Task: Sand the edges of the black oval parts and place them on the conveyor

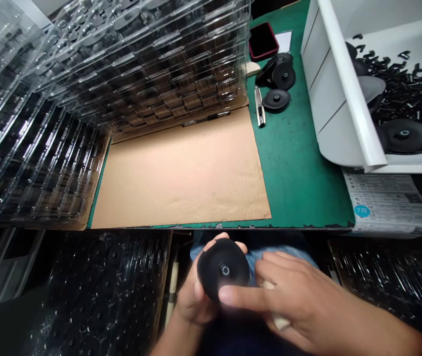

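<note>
My left hand (192, 301) grips a round black plastic disc (211, 262) from below and behind, fingertips showing over its far rim. A raised hub with a small ring sits at the disc's middle. On the disc's near right surface rests one outstretched finger of my right hand (296, 291). The other fingers of that hand are curled round a pale, off-white object (280, 322); only bits of it show, so its kind is unclear. Both hands are below the front edge of the green table (303, 183), above my lap.
A cardboard sheet (185, 173) lies on the table. Stacked clear plastic trays (151, 64) rise behind it and at left. Rightward are a utility knife (259, 106), several black discs (275, 100), a dark red box (263, 42) and a white bin (339, 89) of small black clips.
</note>
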`<state>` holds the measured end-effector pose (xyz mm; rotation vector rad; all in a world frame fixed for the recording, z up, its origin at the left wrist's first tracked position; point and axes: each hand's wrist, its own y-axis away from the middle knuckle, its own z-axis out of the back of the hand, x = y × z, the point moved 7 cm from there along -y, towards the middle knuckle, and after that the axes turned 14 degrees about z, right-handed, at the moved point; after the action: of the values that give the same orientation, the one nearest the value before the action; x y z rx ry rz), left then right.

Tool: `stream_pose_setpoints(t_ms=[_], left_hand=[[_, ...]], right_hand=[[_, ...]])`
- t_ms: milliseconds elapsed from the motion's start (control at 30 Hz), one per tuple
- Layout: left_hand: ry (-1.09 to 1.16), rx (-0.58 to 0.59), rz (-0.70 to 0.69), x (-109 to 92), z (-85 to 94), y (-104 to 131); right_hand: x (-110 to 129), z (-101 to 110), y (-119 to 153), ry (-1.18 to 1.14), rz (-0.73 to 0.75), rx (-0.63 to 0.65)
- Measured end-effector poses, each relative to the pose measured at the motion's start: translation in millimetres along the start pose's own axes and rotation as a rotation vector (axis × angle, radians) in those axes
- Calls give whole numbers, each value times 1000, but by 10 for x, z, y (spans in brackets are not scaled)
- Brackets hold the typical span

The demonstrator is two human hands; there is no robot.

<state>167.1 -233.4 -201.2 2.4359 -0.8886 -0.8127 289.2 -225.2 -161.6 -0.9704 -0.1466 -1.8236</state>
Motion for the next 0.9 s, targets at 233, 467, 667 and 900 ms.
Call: stream_pose_setpoints(t_ms=[233, 467, 667, 900], left_hand=[[28, 68, 132, 77, -41, -9], [-111, 35, 157, 99, 158, -23], [10, 176, 172, 91, 61, -38], [22, 307, 145, 54, -80, -41]], right_hand=[[-127, 206, 129, 98, 55, -96], [-289, 258, 139, 65, -104, -314], [-275, 213, 96, -326, -229, -451], [-250, 56, 9, -574, -308, -403]])
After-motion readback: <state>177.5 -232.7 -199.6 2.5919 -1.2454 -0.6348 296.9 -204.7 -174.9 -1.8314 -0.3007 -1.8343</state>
